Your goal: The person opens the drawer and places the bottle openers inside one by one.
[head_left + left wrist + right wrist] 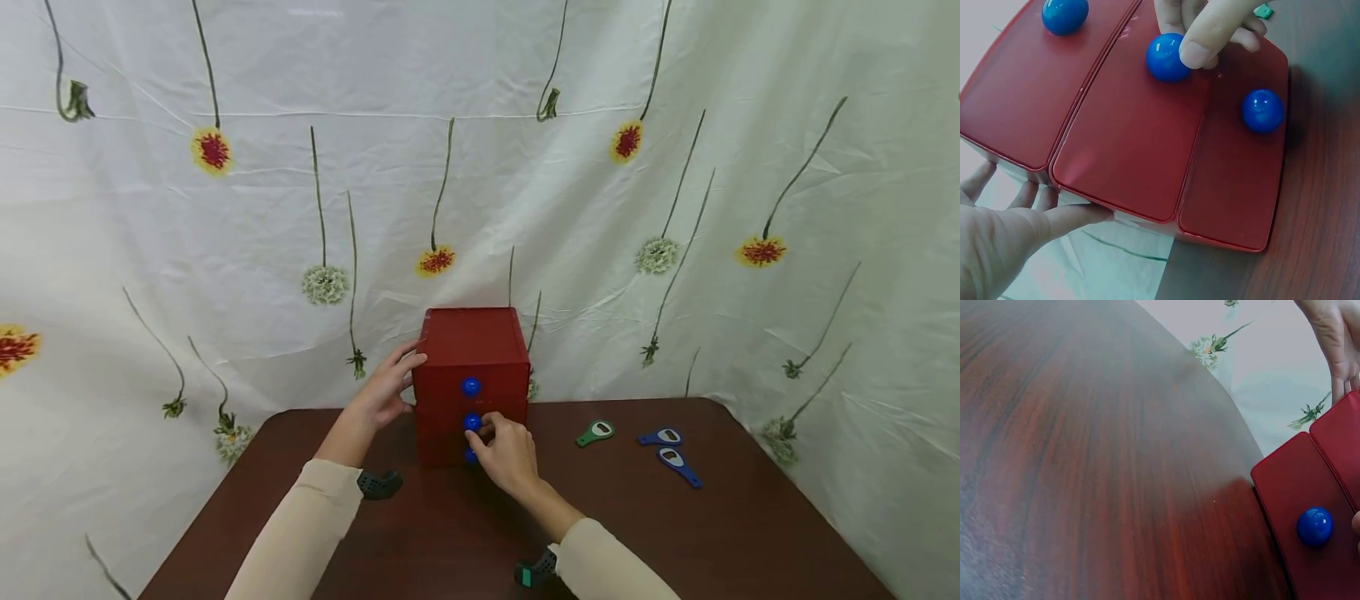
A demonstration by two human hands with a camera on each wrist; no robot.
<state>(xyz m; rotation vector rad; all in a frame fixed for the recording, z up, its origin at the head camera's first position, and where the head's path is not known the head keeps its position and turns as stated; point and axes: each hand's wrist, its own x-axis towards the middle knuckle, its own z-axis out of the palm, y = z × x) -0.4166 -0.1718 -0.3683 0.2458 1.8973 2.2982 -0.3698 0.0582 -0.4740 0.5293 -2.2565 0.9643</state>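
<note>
A small red chest of drawers point(474, 337) stands on the table, with three drawer fronts, each bearing a round blue knob. My right hand point(508, 454) pinches the middle knob point(1165, 57) between thumb and fingers. All three fronts look closed. Against the chest's left side rests my left hand point(382, 390), its fingers extended along the wall in the left wrist view. The top knob point(470, 387) and the bottom knob point(1314, 526) are untouched. Most of my right hand falls outside the right wrist view.
To the right of the chest lie a green bottle opener point(596, 432) and two blue ones, one farther back point(660, 437) and one nearer point(678, 467). Behind the dark wooden table point(420, 542) hangs a white flowered curtain point(480, 192).
</note>
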